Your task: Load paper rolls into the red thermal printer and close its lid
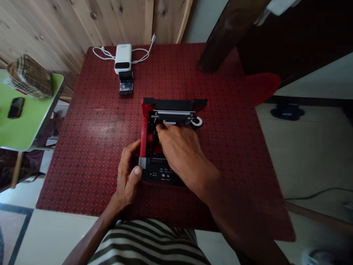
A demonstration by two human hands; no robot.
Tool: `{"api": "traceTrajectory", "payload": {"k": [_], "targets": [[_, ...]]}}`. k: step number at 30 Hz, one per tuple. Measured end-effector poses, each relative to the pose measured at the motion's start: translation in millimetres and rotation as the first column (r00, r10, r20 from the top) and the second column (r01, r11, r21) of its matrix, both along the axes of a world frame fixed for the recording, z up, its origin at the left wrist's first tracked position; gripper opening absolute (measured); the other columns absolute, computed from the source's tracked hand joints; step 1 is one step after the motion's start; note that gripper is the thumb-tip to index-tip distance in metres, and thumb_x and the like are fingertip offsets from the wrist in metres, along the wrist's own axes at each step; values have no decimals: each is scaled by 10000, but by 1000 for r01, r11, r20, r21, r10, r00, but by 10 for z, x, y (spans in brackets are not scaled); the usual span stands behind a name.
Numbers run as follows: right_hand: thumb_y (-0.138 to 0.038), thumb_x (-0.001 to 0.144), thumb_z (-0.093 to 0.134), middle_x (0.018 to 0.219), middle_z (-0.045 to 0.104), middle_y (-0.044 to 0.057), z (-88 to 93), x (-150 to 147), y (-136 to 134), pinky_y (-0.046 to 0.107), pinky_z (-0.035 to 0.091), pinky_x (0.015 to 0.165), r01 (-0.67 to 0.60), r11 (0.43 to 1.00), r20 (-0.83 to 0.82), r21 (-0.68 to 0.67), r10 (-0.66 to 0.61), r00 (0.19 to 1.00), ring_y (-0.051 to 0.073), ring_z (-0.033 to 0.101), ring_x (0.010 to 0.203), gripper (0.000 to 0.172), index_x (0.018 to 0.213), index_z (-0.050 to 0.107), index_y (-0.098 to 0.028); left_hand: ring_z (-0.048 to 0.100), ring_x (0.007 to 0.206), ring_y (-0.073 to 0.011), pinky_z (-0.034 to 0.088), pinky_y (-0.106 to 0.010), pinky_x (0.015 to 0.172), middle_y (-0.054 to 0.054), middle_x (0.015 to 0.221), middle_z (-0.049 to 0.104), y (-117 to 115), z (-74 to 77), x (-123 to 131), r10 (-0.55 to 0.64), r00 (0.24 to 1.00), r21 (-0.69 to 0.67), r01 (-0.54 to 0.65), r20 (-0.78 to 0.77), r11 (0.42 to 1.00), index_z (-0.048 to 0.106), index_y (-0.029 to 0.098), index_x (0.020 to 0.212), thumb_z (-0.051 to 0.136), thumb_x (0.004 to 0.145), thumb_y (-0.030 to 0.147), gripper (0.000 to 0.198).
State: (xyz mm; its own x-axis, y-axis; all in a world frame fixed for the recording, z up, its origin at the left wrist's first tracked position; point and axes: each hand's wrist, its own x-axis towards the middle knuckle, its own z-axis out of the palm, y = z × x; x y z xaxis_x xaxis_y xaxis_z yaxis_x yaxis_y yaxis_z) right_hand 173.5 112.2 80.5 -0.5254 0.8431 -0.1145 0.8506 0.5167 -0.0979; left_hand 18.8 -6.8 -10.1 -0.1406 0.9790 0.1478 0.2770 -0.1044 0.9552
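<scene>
The boxy red plastic machine (145,137), black lid open, is sitting mid-table on the diamond-patterned red table (93,121). The left hand (128,173) is clasping its near-left corner, fingers curled, thumb on grey trim. The right hand (180,151) is reaching inside with fingers close together; whether they are pinching anything cannot be told.

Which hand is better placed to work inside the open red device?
Right: the right hand has its fingers inside the red device by the metal bar, while the left hand grips its left edge.
</scene>
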Motion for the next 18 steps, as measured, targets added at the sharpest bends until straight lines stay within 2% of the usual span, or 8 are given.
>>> {"api": "traceTrajectory", "payload": {"k": [3, 6, 12, 18], "targets": [[57, 1063, 463, 1248, 872, 222, 37, 1, 24, 425, 613, 884, -6, 998, 50, -62, 9, 999, 337, 842, 1103, 439, 1257, 825, -99, 686, 1414, -383, 534, -550, 1177, -147, 1575, 716, 3, -5, -9, -11, 999, -7, 12, 36, 1000, 641, 259, 1641, 513, 1161, 663, 641], [2, 1103, 487, 1247, 868, 206, 77, 20, 6, 409, 611, 876, -8, 997, 44, -72, 11, 999, 327, 835, 1120, 398, 1297, 816, -110, 675, 1434, -387, 514, -560, 1204, -144, 1570, 719, 6, -14, -15, -6, 998, -21, 8, 62, 1000, 645, 254, 1634, 536, 1150, 640, 629], [-36, 1112, 540, 1192, 862, 188, 132, 53, -88, 366, 570, 781, 54, 997, -10, -63, -54, 998, 307, 821, 1087, 338, 1268, 821, -141, 714, 1367, -390, 562, -550, 1158, -142, 1513, 751, 23, 15, -2, 35, 997, -73, -30, 64, 997, 682, 237, 1577, 568, 1100, 733, 697], [-26, 1077, 576, 1072, 857, 171, 123, 64, -182, 369, 595, 789, -2, 998, -36, 64, 5, 999, 286, 809, 996, 268, 1105, 814, -146, 707, 1374, -384, 554, -533, 1161, -127, 1506, 751, 31, 30, 18, 27, 997, -66, -22, 75, 998, 680, 245, 1591, 562, 1114, 718, 682]]}}
